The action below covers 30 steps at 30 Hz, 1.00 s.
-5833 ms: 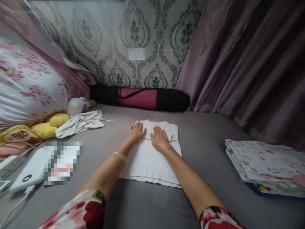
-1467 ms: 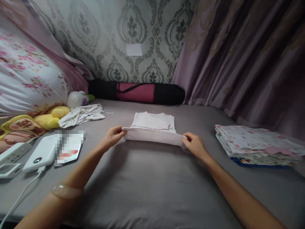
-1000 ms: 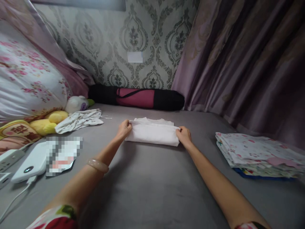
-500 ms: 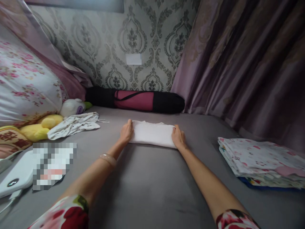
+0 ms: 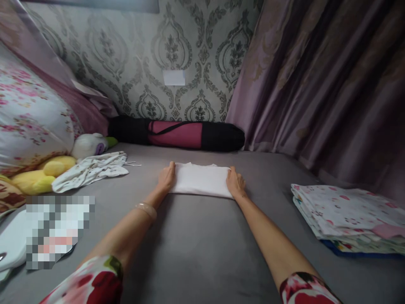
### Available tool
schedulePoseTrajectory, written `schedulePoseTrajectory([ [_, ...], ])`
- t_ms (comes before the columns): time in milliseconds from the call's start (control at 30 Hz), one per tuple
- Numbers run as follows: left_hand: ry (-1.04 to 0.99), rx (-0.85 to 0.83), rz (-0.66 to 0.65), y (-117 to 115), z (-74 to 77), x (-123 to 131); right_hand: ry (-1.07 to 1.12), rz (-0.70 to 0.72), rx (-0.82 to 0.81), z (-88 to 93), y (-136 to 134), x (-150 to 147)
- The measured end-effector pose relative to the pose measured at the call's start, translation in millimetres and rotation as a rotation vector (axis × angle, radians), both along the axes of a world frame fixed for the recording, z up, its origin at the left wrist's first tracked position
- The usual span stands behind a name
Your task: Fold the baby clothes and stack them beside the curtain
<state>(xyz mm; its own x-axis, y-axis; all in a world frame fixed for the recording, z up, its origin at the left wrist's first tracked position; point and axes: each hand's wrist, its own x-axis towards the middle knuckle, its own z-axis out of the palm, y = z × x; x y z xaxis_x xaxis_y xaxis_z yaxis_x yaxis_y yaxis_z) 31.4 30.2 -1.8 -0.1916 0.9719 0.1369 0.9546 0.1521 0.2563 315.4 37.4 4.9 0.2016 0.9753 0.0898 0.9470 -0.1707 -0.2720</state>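
A folded white cloth garment (image 5: 201, 180) lies in a flat rectangle on the grey sheet (image 5: 196, 245), with a slightly uneven far edge. My left hand (image 5: 167, 176) grips its left end, thumb uppermost, and a pale bangle circles that wrist. At the opposite end my right hand (image 5: 236, 182) is closed on the right edge. Both arms reach forward, and the cloth is stretched straight between the hands. The fingertips under the cloth are hidden.
A stack of folded printed cloths (image 5: 348, 215) sits at the right. Leftward lie a crumpled white cloth (image 5: 95, 169), a yellow plush toy (image 5: 41, 177), a white device (image 5: 12, 236) and a blurred-out item. A black and maroon long bag (image 5: 175, 134) rests against the wall.
Both hands keep their hold on the white garment, which stays almost in place. The view has shifted slightly, moving the left-side things further left.
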Motion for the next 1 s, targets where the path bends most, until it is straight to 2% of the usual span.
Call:
schedulePoseTrajectory([
  [333, 0.000, -0.046, 0.133, 9.0, -11.6, 0.6, 0.053, -0.113, -0.017, -2.8, 4.2, -5.7],
  [533, -0.061, -0.121, 0.156, 6.6, 1.5, 1.3, 0.091, -0.037, -0.107, 4.8, 9.2, 5.4],
  [633, 0.022, -0.036, 0.138, -3.1, 11.6, 8.9, 0.102, -0.002, -0.132, 14.5, 4.5, 8.0],
  [733, 0.156, 0.092, 0.021, -15.7, 18.1, 28.6, -0.044, 0.069, 0.059, 20.4, -7.6, -9.0],
  [800, 0.174, 0.099, -0.118, -22.2, 18.5, 46.5, -0.126, 0.217, 0.151, 18.9, -15.7, -30.3],
  [900, 0.145, 0.076, -0.294, -26.2, 11.8, 70.3, -0.116, 0.471, 0.128, 8.6, -21.6, -63.4],
  [1000, 0.125, 0.065, -0.362, -24.5, -0.8, 79.8, -0.092, 0.595, 0.065, -5.0, -20.7, -82.9],
])
